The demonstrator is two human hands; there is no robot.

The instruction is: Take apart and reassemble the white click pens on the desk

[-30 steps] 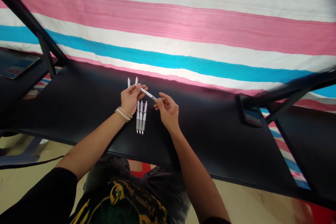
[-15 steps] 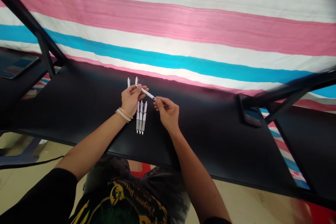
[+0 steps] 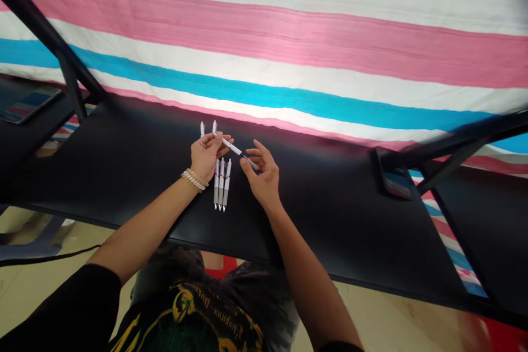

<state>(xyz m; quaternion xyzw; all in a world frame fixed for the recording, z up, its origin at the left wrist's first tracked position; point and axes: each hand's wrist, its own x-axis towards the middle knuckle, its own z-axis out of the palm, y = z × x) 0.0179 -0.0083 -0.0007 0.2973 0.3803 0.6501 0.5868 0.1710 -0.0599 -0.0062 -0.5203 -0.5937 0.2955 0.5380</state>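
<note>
My left hand (image 3: 206, 153) pinches the white upper barrel of a pen (image 3: 231, 146), which slants down to the right. At the pen's grey grip section is my right hand (image 3: 264, 173), its thumb against the grip and its fingers extended along the far side. A narrow dark band shows between the white barrel and the grey grip; whether the parts are separated I cannot tell. Below the held pen, three white pens with grey grips (image 3: 221, 184) lie side by side, tips toward me. Beyond my left hand, the tops of two more pens (image 3: 202, 128) show; my hand hides their lower parts.
The pens lie on a black table (image 3: 322, 220). Behind it hangs a pink, white and blue striped cloth (image 3: 289, 55). Black slanted metal supports (image 3: 74, 85) stand at left and right. A dark flat device (image 3: 394, 176) lies at the right.
My right hand's fingers have loosened and spread, with the thumb shifted down along the pen, so the grey grip now shows. My left hand and the lying pens have stayed put.
</note>
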